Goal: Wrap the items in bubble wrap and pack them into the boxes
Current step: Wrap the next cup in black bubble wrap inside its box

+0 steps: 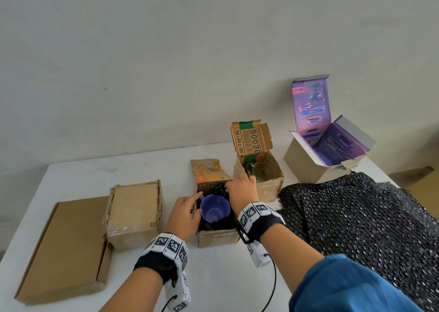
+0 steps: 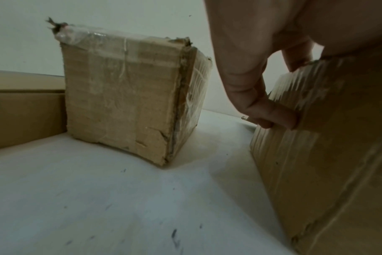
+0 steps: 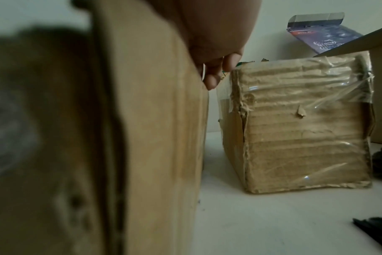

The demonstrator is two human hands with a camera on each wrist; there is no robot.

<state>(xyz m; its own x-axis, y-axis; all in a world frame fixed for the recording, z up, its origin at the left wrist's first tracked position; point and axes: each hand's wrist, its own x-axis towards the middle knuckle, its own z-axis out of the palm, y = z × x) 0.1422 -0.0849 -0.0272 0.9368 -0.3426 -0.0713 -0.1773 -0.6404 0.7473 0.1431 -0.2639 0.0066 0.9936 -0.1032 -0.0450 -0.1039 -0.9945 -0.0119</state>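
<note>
A purple cup [image 1: 215, 210] stands mouth up inside a small open cardboard box [image 1: 217, 239] at the middle of the table, on black bubble wrap [image 1: 219, 190] that lines the box. My left hand [image 1: 185, 213] grips the box's left wall; its fingers [image 2: 273, 113] curl against the outer side [image 2: 327, 155]. My right hand [image 1: 242, 193] holds the box's right wall near the far corner, its fingers [image 3: 220, 69] hanging past the cardboard [image 3: 159, 120]. A clear glass [image 1: 262, 170] sits unwrapped in the taped box [image 1: 270, 188] behind.
A large sheet of black bubble wrap [image 1: 356, 216] covers the table's right side. An open purple-lined box [image 1: 306, 164] stands at the back right. A closed taped box [image 1: 135, 207] and a flat brown carton [image 1: 66, 245] lie to the left. White table [image 1: 213, 276] shows in front.
</note>
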